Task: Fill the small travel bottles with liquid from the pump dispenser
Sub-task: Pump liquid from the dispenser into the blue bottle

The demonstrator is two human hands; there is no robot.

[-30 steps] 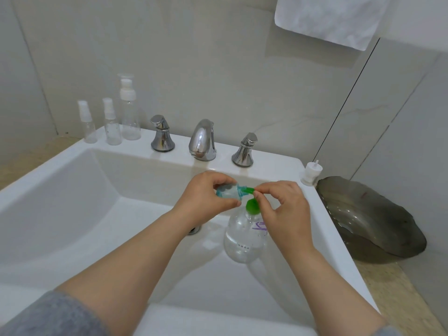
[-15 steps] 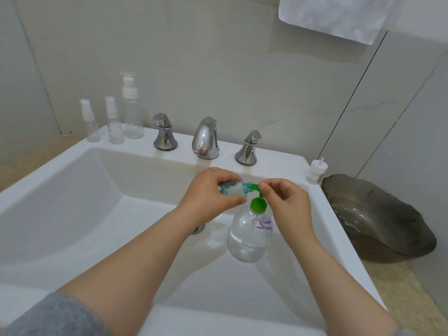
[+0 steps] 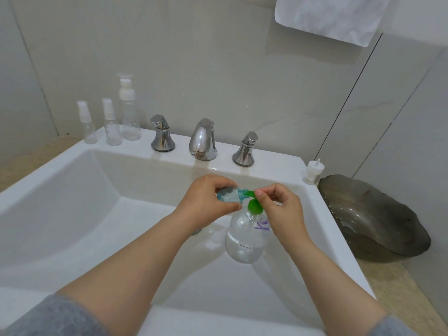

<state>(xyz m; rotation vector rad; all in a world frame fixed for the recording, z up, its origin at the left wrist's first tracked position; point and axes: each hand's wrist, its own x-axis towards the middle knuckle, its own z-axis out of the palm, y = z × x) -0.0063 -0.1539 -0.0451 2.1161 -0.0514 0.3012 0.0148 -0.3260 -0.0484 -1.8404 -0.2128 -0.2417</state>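
**One bottle at the nozzle, three on the ledge**

My left hand [image 3: 208,202] grips one small blue travel bottle [image 3: 229,195] sideways, its mouth at the green nozzle of the one pump dispenser [image 3: 247,235], which stands in the sink [image 3: 72,190]. My right hand [image 3: 281,209] pinches that nozzle (thumb and forefinger at its tip). On the back ledge stand two short spray bottles [image 3: 111,122] and one tall clear bottle [image 3: 129,110], beside two tap handles [image 3: 162,134] and one spout [image 3: 203,139]. One white cap [image 3: 314,172] sits at the right corner.
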